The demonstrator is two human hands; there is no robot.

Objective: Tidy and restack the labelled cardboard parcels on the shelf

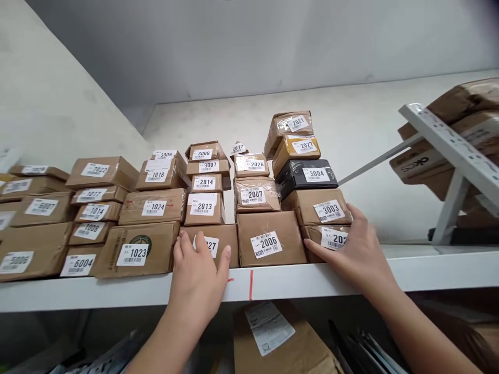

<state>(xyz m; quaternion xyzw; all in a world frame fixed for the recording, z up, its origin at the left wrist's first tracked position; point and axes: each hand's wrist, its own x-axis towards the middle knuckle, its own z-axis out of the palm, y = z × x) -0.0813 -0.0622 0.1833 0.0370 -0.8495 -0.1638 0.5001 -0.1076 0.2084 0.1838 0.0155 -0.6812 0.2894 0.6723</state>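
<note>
My left hand is open, its fingers spread against the front of a brown cardboard box whose label is partly covered and ends in 27. To the right, my right hand is also open. Its thumb lies across the front of a low box with a half-hidden label, and its fingers reach the right side of the box marked 3003. Between my hands sits the box marked 2006. A black box marked 3004 rests above 3003.
More labelled boxes stand stacked along the white shelf on the left. A white metal bracket and more parcels are at the right. Below the shelf is a large carton.
</note>
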